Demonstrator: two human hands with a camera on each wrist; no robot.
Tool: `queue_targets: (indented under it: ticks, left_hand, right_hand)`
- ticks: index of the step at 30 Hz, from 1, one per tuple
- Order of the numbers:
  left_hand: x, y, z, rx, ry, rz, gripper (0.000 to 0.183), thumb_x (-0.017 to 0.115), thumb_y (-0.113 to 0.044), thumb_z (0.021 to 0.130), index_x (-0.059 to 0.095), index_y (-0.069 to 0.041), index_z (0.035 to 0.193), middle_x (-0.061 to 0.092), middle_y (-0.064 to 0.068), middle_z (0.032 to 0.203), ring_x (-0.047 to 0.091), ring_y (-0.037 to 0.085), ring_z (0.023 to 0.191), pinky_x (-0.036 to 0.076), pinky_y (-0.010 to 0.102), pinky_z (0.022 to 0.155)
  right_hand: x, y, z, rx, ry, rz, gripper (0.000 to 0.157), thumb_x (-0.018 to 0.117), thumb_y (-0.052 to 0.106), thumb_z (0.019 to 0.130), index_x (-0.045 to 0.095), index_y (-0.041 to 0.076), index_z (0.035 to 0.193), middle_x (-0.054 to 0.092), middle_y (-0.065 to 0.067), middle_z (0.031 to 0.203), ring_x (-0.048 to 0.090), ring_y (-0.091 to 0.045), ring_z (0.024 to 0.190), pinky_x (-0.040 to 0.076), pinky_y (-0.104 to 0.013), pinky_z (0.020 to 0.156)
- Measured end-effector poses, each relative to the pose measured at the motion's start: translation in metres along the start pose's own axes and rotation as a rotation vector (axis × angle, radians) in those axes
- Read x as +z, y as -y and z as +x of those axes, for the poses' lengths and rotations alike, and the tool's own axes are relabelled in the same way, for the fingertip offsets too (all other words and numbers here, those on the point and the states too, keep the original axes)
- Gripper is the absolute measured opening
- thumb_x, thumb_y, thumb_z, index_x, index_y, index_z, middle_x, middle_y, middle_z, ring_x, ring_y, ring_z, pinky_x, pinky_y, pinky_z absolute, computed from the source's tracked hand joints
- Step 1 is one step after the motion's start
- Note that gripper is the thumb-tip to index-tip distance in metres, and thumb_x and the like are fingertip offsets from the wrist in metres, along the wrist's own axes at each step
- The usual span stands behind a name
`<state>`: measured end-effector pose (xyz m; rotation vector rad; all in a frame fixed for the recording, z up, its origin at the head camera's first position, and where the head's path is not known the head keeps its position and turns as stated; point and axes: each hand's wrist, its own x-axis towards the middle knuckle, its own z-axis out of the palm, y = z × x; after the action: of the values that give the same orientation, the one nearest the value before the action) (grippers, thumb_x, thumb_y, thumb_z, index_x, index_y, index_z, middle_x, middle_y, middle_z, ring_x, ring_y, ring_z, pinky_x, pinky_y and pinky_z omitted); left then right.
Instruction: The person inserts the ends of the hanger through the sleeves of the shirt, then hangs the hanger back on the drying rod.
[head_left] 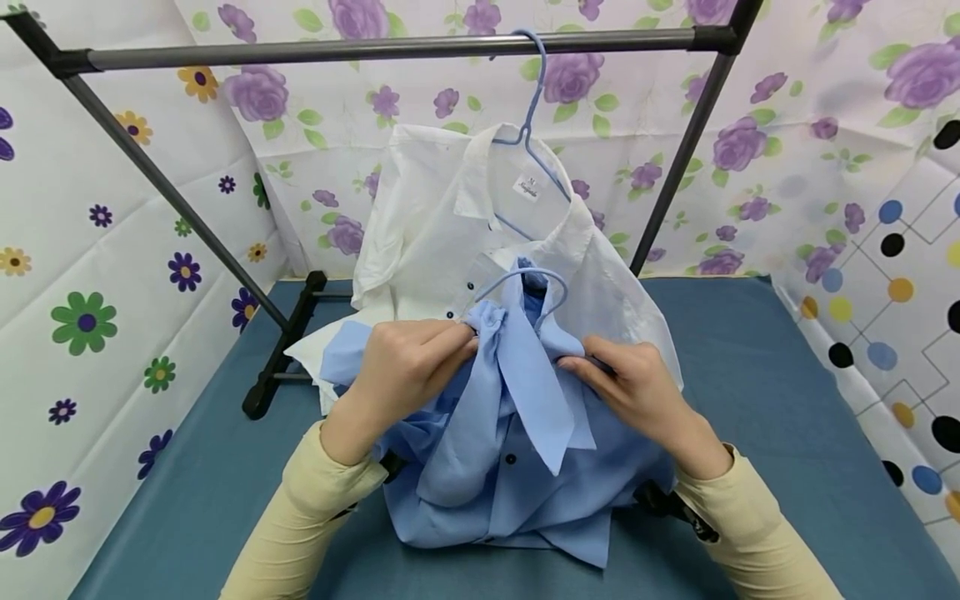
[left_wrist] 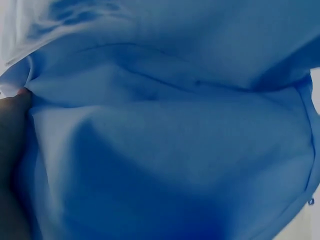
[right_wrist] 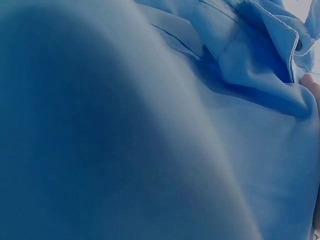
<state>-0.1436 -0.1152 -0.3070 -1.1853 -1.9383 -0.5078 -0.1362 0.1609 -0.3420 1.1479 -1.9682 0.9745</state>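
Observation:
A light blue shirt or blouse (head_left: 465, 492) with long tie ends (head_left: 536, 400) at the neck is held up over the table. The curved hook of a blue hanger (head_left: 551, 273) stands out at its neck. My left hand (head_left: 397, 367) pinches the cloth beside the collar on the left. On the right, my right hand (head_left: 637, 387) grips the collar area between thumb and fingers. Blue cloth (left_wrist: 175, 140) fills most of the left wrist view, with a thumb tip at the left edge. The right wrist view is mostly blue cloth (right_wrist: 250, 145) too.
Behind the blue garment, a white shirt (head_left: 427, 208) hangs on another blue hanger (head_left: 531, 108) from a black rail (head_left: 300, 53). The rack's foot (head_left: 262, 392) rests on the blue-grey table (head_left: 765, 400). Flower-patterned sheets (head_left: 300, 150) stand around the table.

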Motion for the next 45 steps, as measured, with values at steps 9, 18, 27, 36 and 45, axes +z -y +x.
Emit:
queue_targets:
  ticks: [9, 18, 27, 36, 45]
  left_hand:
    - [-0.024, 0.015, -0.008, -0.038, -0.046, 0.028, 0.031, 0.048, -0.024, 0.098, 0.054, -0.009, 0.072, 0.049, -0.002, 0.058, 0.047, 0.011, 0.047, 0.036, 0.026, 0.043]
    - [-0.047, 0.027, -0.017, -0.124, -0.192, 0.023, 0.040, 0.047, -0.029, 0.098, 0.057, -0.005, 0.068, 0.041, -0.001, 0.055, 0.038, 0.010, 0.046, 0.031, 0.027, 0.044]
    - [-0.054, 0.034, -0.027, -0.177, -0.285, 0.048, 0.044, 0.046, -0.033, 0.098, 0.057, -0.003, 0.067, 0.044, 0.002, 0.056, 0.038, 0.012, 0.045, 0.030, 0.029, 0.044]
    - [-0.061, 0.042, -0.044, -0.276, -0.323, 0.081, 0.048, 0.045, -0.037, 0.098, 0.058, -0.001, 0.069, 0.045, 0.003, 0.056, 0.037, 0.013, 0.045, 0.029, 0.025, 0.045]
    - [-0.065, 0.045, -0.061, -0.358, -0.280, 0.126, 0.046, 0.045, -0.034, 0.098, 0.061, 0.000, 0.072, 0.045, 0.003, 0.055, 0.039, 0.013, 0.045, 0.031, 0.025, 0.047]
  right_hand:
    - [-0.012, -0.003, -0.001, 0.010, -0.061, -0.028, 0.028, 0.054, 0.036, 0.092, 0.061, 0.013, 0.079, 0.040, 0.011, 0.058, 0.034, 0.001, 0.046, 0.029, -0.014, 0.046]
    - [-0.026, -0.007, -0.003, 0.043, -0.119, -0.079, 0.034, 0.054, 0.040, 0.092, 0.055, 0.013, 0.071, 0.034, 0.011, 0.055, 0.031, 0.001, 0.042, 0.025, -0.014, 0.043]
    - [-0.032, -0.007, -0.004, 0.046, -0.138, -0.073, 0.035, 0.054, 0.040, 0.092, 0.058, 0.011, 0.072, 0.037, 0.010, 0.056, 0.032, 0.001, 0.043, 0.025, -0.014, 0.044]
    - [-0.040, -0.008, -0.008, 0.096, -0.220, -0.067, 0.036, 0.057, 0.039, 0.090, 0.059, 0.009, 0.071, 0.034, 0.011, 0.052, 0.031, 0.000, 0.041, 0.023, -0.013, 0.044]
    - [-0.047, -0.009, -0.011, 0.120, -0.265, -0.054, 0.038, 0.060, 0.039, 0.088, 0.058, 0.007, 0.068, 0.032, 0.011, 0.051, 0.031, -0.001, 0.041, 0.022, -0.013, 0.044]
